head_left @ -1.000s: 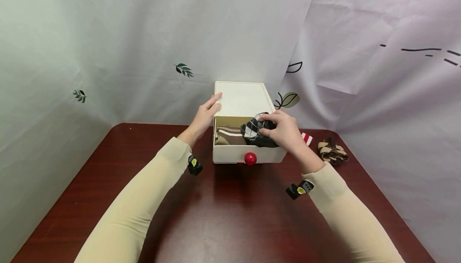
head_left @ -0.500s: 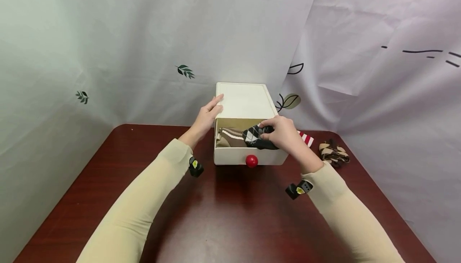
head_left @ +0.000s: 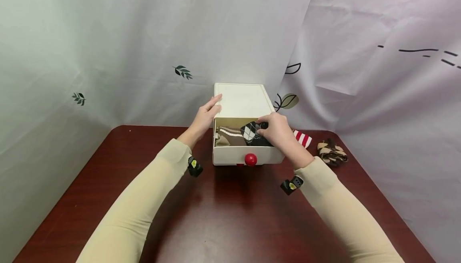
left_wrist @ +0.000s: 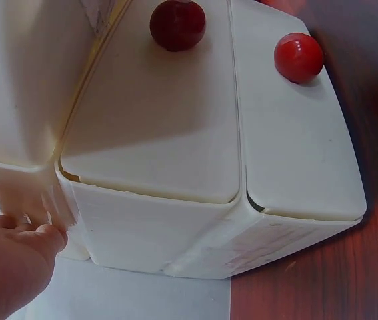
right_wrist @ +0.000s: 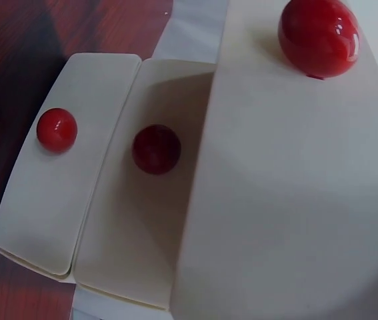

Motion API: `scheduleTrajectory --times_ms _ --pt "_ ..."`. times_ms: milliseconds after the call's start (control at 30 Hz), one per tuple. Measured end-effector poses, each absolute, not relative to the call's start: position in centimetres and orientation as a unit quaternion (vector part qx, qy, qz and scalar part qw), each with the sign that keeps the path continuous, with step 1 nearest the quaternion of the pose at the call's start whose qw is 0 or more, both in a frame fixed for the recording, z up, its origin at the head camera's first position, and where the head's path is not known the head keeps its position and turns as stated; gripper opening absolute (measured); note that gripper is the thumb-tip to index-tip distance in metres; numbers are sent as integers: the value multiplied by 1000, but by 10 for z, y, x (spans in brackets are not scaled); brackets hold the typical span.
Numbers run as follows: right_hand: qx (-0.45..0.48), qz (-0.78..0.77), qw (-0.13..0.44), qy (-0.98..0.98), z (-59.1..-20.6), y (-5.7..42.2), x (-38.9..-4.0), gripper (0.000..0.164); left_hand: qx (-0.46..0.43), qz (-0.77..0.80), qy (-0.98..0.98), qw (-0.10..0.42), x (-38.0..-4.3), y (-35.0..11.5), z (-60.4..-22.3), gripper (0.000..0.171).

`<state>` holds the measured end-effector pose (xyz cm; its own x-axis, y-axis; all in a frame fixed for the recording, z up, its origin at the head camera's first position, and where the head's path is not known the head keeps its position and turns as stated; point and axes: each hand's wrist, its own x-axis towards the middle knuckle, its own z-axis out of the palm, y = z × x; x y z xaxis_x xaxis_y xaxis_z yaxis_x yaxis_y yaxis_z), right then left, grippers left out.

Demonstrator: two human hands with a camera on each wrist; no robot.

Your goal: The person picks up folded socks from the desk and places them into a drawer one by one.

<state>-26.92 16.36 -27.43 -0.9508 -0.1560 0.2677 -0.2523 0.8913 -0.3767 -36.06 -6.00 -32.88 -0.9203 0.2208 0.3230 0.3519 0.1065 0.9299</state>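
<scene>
A small white drawer cabinet (head_left: 242, 98) stands at the back of the table, its top drawer (head_left: 230, 155) pulled out by a red knob's side. Inside the drawer, a brown sock with pale stripes (head_left: 231, 134) lies at the left, with a black-and-white argyle sock (head_left: 249, 133) beside it. My right hand (head_left: 276, 130) pinches the argyle sock between thumb and fingers at the drawer's right side. My left hand (head_left: 203, 118) steadies the cabinet's left side, fingertips at the top edge; in the left wrist view its fingers (left_wrist: 39, 237) touch the side wall.
Two lower drawers with red knobs (left_wrist: 299, 58) are closed. Right of the cabinet lie a red-and-white striped cloth item (head_left: 302, 139) and a tan-and-brown argyle bundle (head_left: 332, 152). A pale curtain (head_left: 144, 47) hangs behind the dark red table (head_left: 201, 215).
My right hand has shifted slightly left and settled the argyle sock flatter and lower in the drawer. More of the striped item shows. My left hand stays on the cabinet.
</scene>
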Motion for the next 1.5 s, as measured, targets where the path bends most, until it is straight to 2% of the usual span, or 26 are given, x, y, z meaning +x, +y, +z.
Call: scheduleTrajectory --times_ms 233,467,633,833,967,1100,1233,1500 --pt "80 196 107 -971 -275 164 -264 34 -190 -640 -743 43 -360 -59 -332 46" --pt "80 217 121 -965 -269 173 -251 31 -193 -641 -742 45 -361 -58 -335 47" --pt "103 258 152 -948 -266 181 -240 30 -189 -635 -747 47 -360 -59 -334 47" --pt "160 339 232 -898 -271 187 -219 25 -191 -633 -749 43 -361 -57 -333 46" --pt "201 403 245 -858 -276 184 -202 22 -194 -638 -744 41 -360 -56 -329 46" --pt "207 455 225 -836 -284 180 -185 20 -196 -652 -732 30 -353 -57 -320 46" --pt "184 506 175 -824 -296 178 -172 17 -193 -654 -731 31 -340 -57 -309 46" --pt "132 562 88 -811 -329 175 -171 20 -183 -648 -739 36 -333 -56 -304 46"
